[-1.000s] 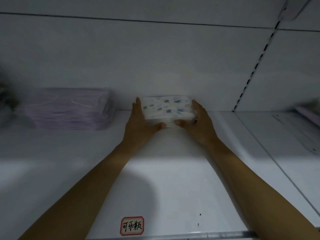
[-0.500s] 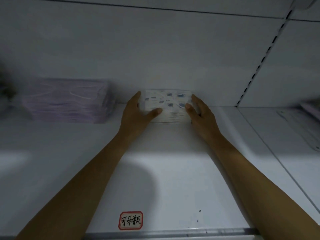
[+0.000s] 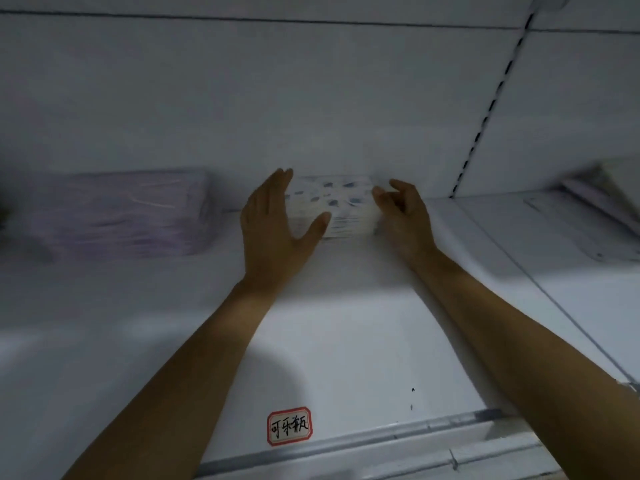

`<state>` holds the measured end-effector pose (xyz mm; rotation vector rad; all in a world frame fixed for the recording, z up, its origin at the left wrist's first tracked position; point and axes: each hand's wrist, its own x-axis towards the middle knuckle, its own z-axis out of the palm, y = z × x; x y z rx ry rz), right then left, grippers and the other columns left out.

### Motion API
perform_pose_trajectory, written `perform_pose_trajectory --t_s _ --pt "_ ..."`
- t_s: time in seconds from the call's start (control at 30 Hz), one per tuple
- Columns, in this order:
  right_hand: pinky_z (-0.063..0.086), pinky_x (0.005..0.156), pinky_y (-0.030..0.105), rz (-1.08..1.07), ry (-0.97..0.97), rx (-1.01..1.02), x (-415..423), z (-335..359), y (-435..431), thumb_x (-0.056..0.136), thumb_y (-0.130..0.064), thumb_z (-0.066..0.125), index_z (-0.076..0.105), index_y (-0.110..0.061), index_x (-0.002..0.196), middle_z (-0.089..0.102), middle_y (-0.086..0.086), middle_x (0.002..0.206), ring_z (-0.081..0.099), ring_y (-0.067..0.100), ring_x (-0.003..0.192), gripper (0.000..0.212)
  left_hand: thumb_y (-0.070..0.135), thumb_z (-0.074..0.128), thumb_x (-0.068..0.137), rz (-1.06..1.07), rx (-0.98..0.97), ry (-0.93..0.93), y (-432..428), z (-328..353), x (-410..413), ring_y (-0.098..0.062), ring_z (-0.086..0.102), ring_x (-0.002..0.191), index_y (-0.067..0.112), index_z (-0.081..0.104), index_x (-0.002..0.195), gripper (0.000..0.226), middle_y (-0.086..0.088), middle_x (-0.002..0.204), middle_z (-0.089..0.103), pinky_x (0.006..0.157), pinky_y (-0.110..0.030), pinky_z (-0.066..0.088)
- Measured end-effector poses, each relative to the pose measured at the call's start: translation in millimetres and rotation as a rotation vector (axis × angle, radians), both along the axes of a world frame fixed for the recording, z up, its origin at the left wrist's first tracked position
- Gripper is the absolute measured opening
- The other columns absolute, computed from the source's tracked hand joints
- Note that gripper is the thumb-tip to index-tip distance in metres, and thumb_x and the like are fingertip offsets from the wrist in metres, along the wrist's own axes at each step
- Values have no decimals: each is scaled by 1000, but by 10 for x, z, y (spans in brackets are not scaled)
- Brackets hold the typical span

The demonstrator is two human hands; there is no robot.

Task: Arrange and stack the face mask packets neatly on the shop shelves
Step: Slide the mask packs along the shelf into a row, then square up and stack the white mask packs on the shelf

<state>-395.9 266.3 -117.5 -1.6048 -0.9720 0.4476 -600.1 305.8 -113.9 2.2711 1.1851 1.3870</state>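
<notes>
I see the patterned mask stack (image 3: pixel 341 211) sitting at the back of the white shelf (image 3: pixel 346 323), close to the rear wall, directly between my two hands. It is a small pile of thin packets, white with scattered blue and grey blotches on the top face, and its near edge shows several pale layers lying flush on one another. My left hand (image 3: pixel 273 233) stands at the stack's left end, fingers straight and together, thumb spread out across the front of the pile; whether the palm actually touches the packets I cannot tell. My right hand (image 3: pixel 403 214) is at the stack's right end, fingers loosely curled and parted, gripping nothing; it is blurred, so contact there is unclear as well. Well out beyond my left hand lies a larger stack of lilac mask packets (image 3: pixel 124 214), also on the shelf. Nearer to me than both wrists, at the shelf's front lip, is a red-bordered label (image 3: pixel 290 426) with handwritten characters.
</notes>
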Motion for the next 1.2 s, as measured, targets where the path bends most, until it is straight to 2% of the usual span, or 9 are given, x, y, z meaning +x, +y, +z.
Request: perform_pose_trajectory --t_s 0.1,0.27,0.4,0.47,0.6,0.7,0.8,1.0,1.2 --pt "42 86 21 -52 -96 -2 -120 31 -220 87 -41 66 42 -21 138 55 -3 125 55 15 115 59 50 56 82 -53 111 173 -77 -20 -7 -29 51 123 8 47 136 70 -12 135 54 103 -43 37" --pt "33 108 33 53 -561 -186 -47 137 -866 88 -47 63 27 -27 149 41 -2 148 41 17 132 74 45 53 83 -184 22 380 -312 97 121 -33 55 118 12 42 141 67 -12 133 56 99 -43 41" --pt "33 103 36 24 -779 -248 188 349 -1382 80 -65 44 32 -20 148 45 6 145 45 26 128 82 39 56 92 -279 42 382 -704 406 531 -26 42 131 19 38 145 60 -4 145 45 112 -37 28" --pt "36 101 40 -13 -844 -261 385 390 -1685 75 -70 33 36 -18 146 47 7 144 48 28 126 88 35 60 90 -346 77 403 -964 528 787 -28 45 128 15 41 144 61 -8 143 48 109 -37 32" --pt "36 102 39 -104 -876 -274 824 425 -2505 78 -70 32 38 -19 144 46 4 144 45 26 128 84 41 53 80 -450 159 473 -1581 584 1349 -34 54 119 9 51 135 65 -12 134 56 100 -43 41" --pt "34 104 40 -188 -848 -302 1193 467 -3209 89 -60 47 32 -16 147 41 5 148 41 26 131 74 48 50 90 -521 219 535 -2190 595 1825 -25 42 132 17 40 145 64 -3 147 44 105 -37 34" --pt "36 104 42 -292 -821 -307 1523 495 -3853 90 -53 54 26 -14 150 40 7 149 43 26 130 76 49 52 93 -591 259 600 -2793 625 2267 -16 34 137 27 30 149 63 6 153 36 108 -33 31" --pt "37 105 42 -373 -840 -359 1971 439 -4829 90 -56 53 25 -17 150 37 5 151 39 24 135 77 47 54 93 -691 257 587 -3674 614 2873 -16 32 139 29 29 149 64 8 153 35 105 -36 35" --pt "38 105 43 -386 -827 -438 2238 281 -5467 91 -55 51 23 -18 151 35 4 151 37 24 136 76 46 56 92 -760 248 665 -4140 426 3169 -18 36 135 26 32 147 63 5 151 36 104 -37 38"
